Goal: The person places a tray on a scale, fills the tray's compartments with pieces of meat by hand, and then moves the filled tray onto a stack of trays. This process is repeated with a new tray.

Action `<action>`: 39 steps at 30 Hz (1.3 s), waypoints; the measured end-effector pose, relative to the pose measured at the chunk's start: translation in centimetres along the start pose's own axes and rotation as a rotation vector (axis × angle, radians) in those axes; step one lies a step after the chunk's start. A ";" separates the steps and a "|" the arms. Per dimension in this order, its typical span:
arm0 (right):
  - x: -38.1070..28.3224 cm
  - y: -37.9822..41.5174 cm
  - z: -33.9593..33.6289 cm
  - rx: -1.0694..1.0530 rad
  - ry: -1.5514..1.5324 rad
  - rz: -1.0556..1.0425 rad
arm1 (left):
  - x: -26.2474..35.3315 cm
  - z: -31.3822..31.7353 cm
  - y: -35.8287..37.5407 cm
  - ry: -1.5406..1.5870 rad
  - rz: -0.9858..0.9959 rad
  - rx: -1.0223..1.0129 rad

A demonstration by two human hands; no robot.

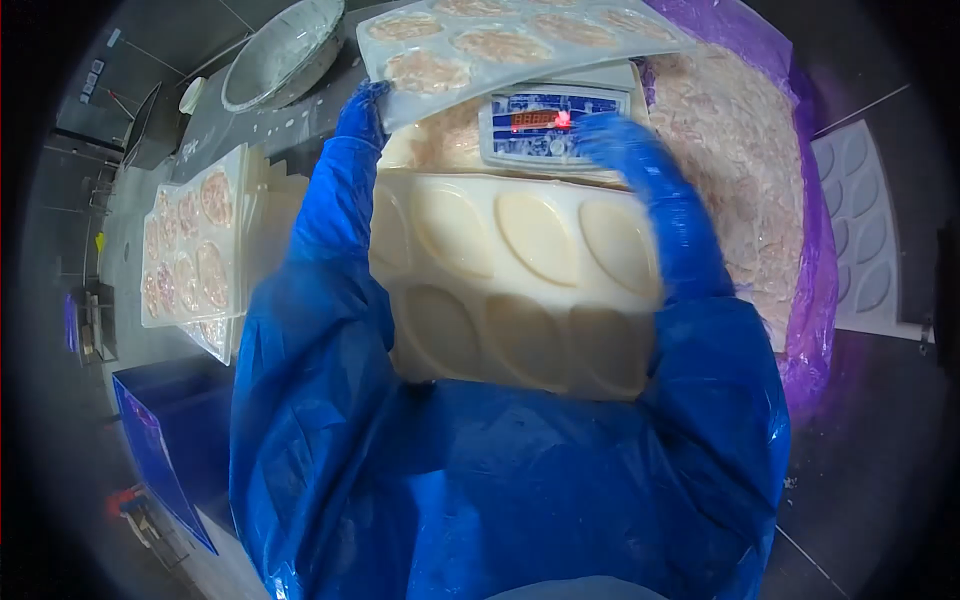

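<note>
Tiles (860,470), filled tray (585,54) in left hand (362,112)

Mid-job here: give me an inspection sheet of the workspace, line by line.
Surface: dark worktop, white flecks on it.
Job's things: filled tray over the far part of the scale, whose red readout is too blurred to read; unfilled mould in front; pale shredded mass bordered by purple sheeting, right.
Clutter: stack of filled trays and a bowl, left; another mould, far right.
Grips: left hand at the filled tray's near left corner; right hand, motion-blurred, over the scale's right end, contact unclear.
Cables: nothing seen.
Surroundings: dark tiled floor; blue bin, lower left.
</note>
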State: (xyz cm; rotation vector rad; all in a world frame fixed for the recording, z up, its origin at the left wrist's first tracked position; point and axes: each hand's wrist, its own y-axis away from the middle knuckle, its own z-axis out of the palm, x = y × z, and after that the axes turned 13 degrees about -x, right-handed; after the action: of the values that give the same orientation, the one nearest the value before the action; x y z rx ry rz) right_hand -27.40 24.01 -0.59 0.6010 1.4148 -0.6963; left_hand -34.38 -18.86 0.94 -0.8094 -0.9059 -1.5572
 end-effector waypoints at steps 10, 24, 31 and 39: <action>5.3 5.1 -9.4 0.808 -0.029 0.080 | 2.3 -4.0 2.9 0.733 -0.363 -0.423; 1.4 21.7 -0.2 0.344 -1.662 -0.640 | 0.8 6.1 7.5 0.186 -0.069 -0.185; -2.8 7.1 8.2 0.209 -1.100 -0.154 | 8.2 -2.6 29.0 0.288 0.105 -0.111; 0.3 -1.9 19.6 -0.330 -0.824 0.159 | 17.6 -19.7 44.6 -0.043 0.288 0.465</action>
State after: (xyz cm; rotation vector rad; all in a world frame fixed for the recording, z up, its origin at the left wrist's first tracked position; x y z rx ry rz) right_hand -15.72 8.24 0.56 0.1213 0.6752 -0.4786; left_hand 6.27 -48.84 12.67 -0.6059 -1.0781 -1.0270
